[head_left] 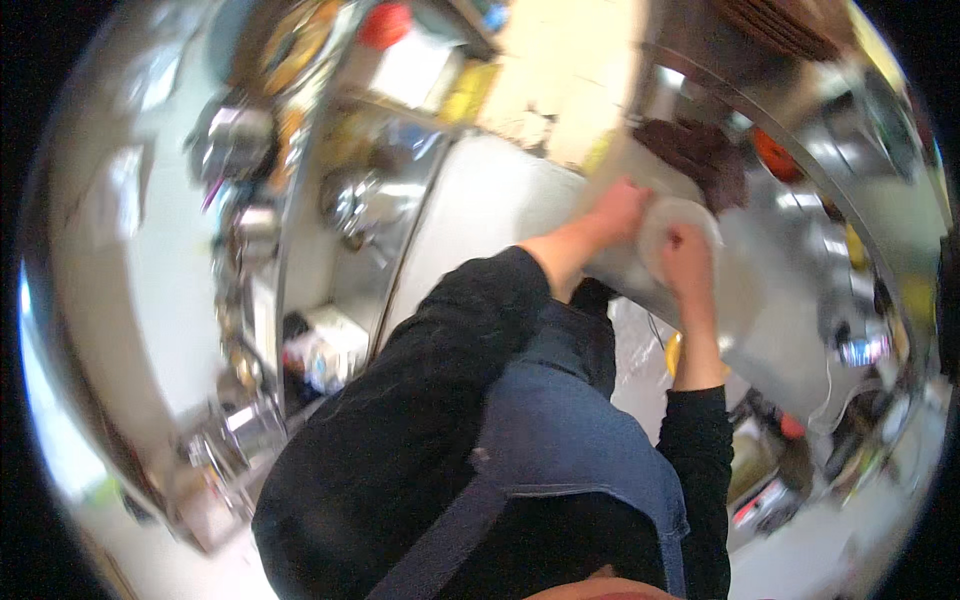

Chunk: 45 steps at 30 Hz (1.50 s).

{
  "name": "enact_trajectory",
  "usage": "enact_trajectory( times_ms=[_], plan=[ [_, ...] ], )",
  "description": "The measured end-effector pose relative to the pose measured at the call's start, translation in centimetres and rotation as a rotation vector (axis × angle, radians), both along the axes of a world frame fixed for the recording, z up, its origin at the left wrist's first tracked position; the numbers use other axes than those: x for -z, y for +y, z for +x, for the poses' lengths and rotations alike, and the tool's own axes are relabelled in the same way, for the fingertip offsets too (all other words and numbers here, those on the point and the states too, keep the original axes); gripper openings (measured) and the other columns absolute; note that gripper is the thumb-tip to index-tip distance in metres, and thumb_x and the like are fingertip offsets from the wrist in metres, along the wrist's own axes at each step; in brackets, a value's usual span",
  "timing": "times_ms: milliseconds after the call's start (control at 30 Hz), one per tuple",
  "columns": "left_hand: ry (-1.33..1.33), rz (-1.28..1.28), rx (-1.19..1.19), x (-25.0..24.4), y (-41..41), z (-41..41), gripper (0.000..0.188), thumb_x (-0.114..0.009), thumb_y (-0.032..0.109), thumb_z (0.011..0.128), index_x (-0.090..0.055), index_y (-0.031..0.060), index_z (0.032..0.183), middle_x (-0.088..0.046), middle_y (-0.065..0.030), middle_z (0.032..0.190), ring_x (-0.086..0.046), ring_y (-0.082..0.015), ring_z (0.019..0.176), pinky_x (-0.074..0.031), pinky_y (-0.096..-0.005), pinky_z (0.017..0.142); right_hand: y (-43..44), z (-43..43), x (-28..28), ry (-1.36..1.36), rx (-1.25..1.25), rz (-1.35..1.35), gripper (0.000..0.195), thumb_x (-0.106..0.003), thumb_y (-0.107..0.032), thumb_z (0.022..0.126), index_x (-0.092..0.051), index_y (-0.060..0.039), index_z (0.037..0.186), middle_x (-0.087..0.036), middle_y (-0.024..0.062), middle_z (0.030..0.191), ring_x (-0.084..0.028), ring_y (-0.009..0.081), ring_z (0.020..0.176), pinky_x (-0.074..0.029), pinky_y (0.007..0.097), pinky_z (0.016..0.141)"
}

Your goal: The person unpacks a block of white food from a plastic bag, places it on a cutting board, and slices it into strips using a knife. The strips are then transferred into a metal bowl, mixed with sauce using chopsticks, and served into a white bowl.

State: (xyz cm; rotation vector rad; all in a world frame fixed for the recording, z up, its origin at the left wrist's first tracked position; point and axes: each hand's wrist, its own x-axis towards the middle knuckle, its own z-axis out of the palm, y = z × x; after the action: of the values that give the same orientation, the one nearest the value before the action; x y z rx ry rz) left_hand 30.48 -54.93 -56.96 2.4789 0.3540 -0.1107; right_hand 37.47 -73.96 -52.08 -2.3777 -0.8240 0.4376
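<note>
My left hand (624, 210) is curled at the left edge of a round, pale, translucent disc or lid (679, 206), too blurred to name surely. Over the disc's lower middle is my right hand (686, 259), fingers bent inward. Whether either hand grips the rim is not plain. Both hands are above a grey metal worktop (780, 315). A dark brown cloth (697, 157) lies just beyond the disc. I wear black sleeves and a blue denim apron (570, 427).
Metal shelving (281, 300) with pots stands to the left. A phone with a lit screen (864, 350) and a white cable are at the right. An orange-red round thing (776, 154) sits at the upper right. Below the worktop's edge shows a yellow round object (673, 354).
</note>
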Motion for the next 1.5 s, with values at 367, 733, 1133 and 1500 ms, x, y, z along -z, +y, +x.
enact_trajectory(
  times_ms=[367, 733, 1133, 1500],
  plan=[
    [0.107, -0.335, -0.151, -6.6, 4.6, -29.5, 0.045, -0.062, 0.01, 0.093, -0.067, 0.0119, 0.138, -0.064, -0.0207, 0.126, -0.064, -0.0412, 0.122, -0.054, -0.0517, 0.103, 0.4, -1.4, -3.3, -0.25, -0.054, -0.224, 0.029, -0.064, -0.011, 0.093, -0.074, 0.004, 0.116, -0.076, 0.0256, 0.109, -0.073, 0.0416, 0.098, -0.057, 0.0466, 0.091],
    [0.119, -0.28, -1.244, -3.5, 15.9, -85.0, 0.035, -0.065, 0.016, 0.095, -0.072, 0.0031, 0.126, -0.078, -0.0186, 0.105, -0.075, -0.0331, 0.097, -0.059, -0.0459, 0.088, 30.0, -41.1, -8.2, 0.07, -0.704, -0.211, 0.015, -0.072, -0.013, 0.091, -0.073, 0.0006, 0.098, -0.074, 0.0231, 0.091, -0.074, 0.039, 0.087, -0.057, 0.0447, 0.078],
    [-0.226, -0.413, -1.937, -10.8, 17.2, -105.5, 0.032, -0.067, 0.017, 0.104, -0.069, 0.0003, 0.132, -0.078, -0.0121, 0.106, -0.075, -0.021, 0.093, -0.059, -0.0344, 0.084, 62.3, -86.3, -9.8, 0.027, -1.525, 0.325, 0.035, -0.055, -0.001, 0.096, -0.06, 0.01, 0.129, -0.059, 0.0309, 0.143, -0.055, 0.0479, 0.136, -0.047, 0.0498, 0.115],
    [-0.253, -0.268, -1.937, -15.9, 25.2, -113.1, 0.029, -0.068, 0.01, 0.102, -0.069, -0.0008, 0.13, -0.077, -0.0127, 0.11, -0.075, -0.0218, 0.094, -0.059, -0.034, 0.084, 76.9, -101.3, -8.3, -0.559, -1.397, 0.015, 0.026, -0.06, -0.01, 0.097, -0.069, -0.0066, 0.121, -0.069, 0.013, 0.124, -0.06, 0.0346, 0.129, -0.044, 0.0552, 0.11]
  ],
)
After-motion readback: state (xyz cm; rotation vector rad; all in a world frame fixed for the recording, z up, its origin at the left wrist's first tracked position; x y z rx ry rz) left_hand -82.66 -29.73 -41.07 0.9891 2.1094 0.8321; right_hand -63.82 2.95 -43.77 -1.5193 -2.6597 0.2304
